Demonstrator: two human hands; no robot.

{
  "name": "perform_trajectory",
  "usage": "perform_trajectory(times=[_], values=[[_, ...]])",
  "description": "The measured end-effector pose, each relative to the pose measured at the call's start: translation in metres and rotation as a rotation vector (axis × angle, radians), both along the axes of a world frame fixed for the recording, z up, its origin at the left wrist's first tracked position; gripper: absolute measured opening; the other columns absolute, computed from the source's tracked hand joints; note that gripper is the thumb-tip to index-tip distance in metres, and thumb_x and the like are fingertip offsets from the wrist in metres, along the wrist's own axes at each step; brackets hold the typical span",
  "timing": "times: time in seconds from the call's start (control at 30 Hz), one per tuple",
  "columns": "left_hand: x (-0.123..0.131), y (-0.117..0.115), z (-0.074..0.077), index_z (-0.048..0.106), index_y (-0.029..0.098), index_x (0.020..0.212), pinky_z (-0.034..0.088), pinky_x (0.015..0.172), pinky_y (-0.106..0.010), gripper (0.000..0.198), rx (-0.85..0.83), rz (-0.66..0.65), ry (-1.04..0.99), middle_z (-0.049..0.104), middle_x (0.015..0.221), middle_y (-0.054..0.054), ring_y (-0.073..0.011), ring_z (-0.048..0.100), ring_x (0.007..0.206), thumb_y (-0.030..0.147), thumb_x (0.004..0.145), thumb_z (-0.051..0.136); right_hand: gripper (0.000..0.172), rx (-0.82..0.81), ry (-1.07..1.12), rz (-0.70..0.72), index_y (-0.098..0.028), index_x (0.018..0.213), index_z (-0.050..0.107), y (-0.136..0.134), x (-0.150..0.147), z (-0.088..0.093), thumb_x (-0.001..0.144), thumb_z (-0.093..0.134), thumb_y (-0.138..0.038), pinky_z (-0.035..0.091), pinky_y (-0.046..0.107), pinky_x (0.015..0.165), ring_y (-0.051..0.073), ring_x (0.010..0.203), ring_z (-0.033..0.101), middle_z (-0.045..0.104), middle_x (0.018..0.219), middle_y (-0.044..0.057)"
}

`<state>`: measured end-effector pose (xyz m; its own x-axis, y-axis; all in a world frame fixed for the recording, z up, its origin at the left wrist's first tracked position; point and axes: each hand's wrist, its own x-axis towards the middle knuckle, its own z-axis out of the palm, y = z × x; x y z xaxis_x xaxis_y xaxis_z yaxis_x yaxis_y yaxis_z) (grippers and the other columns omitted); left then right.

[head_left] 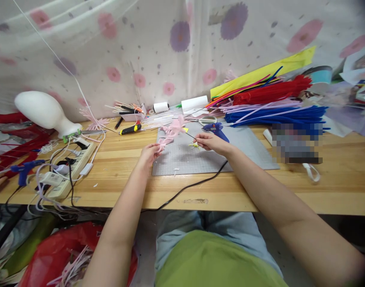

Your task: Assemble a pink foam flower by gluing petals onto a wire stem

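Note:
My left hand [150,154] is closed on the near end of a pale pink fuzzy piece [172,132] that looks bent from pipe cleaners. It is held above a grey cutting mat [248,147]. With closed fingertips, my right hand [210,142] pinches a thin dark stick [189,134], whose far end reaches the pink piece. Whether the two are joined I cannot tell. A small yellow-and-white piece [194,145] shows just under the right fingers; whether they touch it is unclear. Behind the right hand a blue glue gun [216,129] lies on the mat.
Bundles of blue [278,117] and red pipe cleaners [272,91] lie at the back right. Scissors [205,120] and a yellow-black cutter [130,129] lie behind the mat. A crowded power strip [76,167] and a white foam head [42,109] stand left. A black cable [185,187] crosses the front.

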<state>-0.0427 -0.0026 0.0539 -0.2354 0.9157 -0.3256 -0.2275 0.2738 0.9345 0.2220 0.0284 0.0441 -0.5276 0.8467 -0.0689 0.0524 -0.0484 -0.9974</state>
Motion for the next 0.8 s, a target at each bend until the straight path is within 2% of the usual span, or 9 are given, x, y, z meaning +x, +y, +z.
perform_trajectory(times=[0.27,0.43,0.63,0.7,0.8], values=[[0.020,-0.001,0.012,0.062,0.011,0.075,0.048,0.046,-0.011,0.009,-0.234,-0.121,-0.208,0.060,0.060,-0.002,-0.0056,0.058,0.052,0.003,0.078,0.056,0.033,-0.041,0.052,0.007,-0.016,0.083,0.053,-0.005,-0.007,-0.007,0.073,0.063,-0.046,0.008,0.022,0.042,0.003,0.041,0.022,0.038,0.055,-0.008],[0.032,-0.003,0.017,0.059,0.012,0.074,0.049,0.047,-0.011,0.012,-0.260,-0.134,-0.244,0.060,0.059,-0.002,-0.0060,0.059,0.051,0.004,0.081,0.053,0.029,-0.055,0.037,0.002,-0.016,0.083,0.052,-0.009,-0.009,-0.004,0.075,0.060,-0.043,0.009,0.021,0.042,0.003,0.042,0.021,0.034,0.054,-0.009],[0.035,-0.004,0.020,0.061,0.012,0.079,0.049,0.044,-0.012,0.009,-0.253,-0.204,-0.248,0.061,0.061,-0.002,-0.0071,0.060,0.051,0.004,0.076,0.059,0.036,0.024,0.040,-0.042,-0.017,0.105,0.055,-0.008,-0.010,-0.002,0.082,0.053,-0.045,0.009,0.021,0.040,0.005,0.039,0.018,0.026,0.049,-0.011],[0.035,-0.005,0.020,0.060,0.013,0.078,0.048,0.043,-0.012,0.009,-0.246,-0.217,-0.243,0.061,0.061,-0.002,-0.0071,0.060,0.051,0.004,0.076,0.061,0.037,0.072,0.051,-0.066,-0.017,0.104,0.056,-0.006,-0.010,0.000,0.083,0.052,-0.048,0.015,0.020,0.039,0.006,0.039,0.021,0.027,0.047,-0.011],[0.034,-0.004,0.021,0.059,0.013,0.074,0.048,0.042,-0.011,0.008,-0.239,-0.239,-0.231,0.061,0.059,-0.002,-0.0064,0.059,0.050,0.005,0.077,0.061,0.032,0.109,0.104,-0.080,-0.017,0.093,0.057,-0.003,-0.011,0.008,0.077,0.061,-0.044,0.029,0.020,0.042,0.006,0.045,0.038,0.045,0.056,-0.006]])
